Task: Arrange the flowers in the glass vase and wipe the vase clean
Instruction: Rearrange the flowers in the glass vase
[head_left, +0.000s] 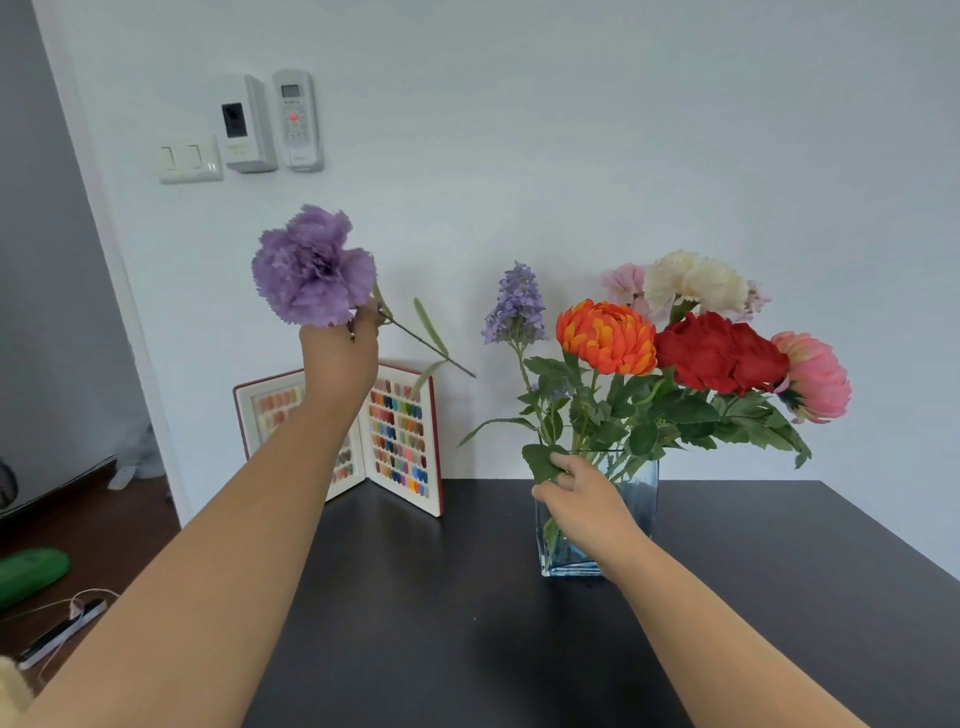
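A square glass vase (641, 486) stands on a dark desk (467, 597) near the wall, already filled with an orange bloom (607, 338), a red one (719, 353), a pink one (813, 376), a cream one (693, 283) and a lilac spike (517, 304). The right hand (582, 501) grasps the vase's near upper edge, fingers touching a leaf (543, 462). The left hand (340, 348), raised well to the vase's left, pinches a purple carnation (311, 265) just under its head, stem slanting right. A colour-swatch book (402, 441) stands open behind.
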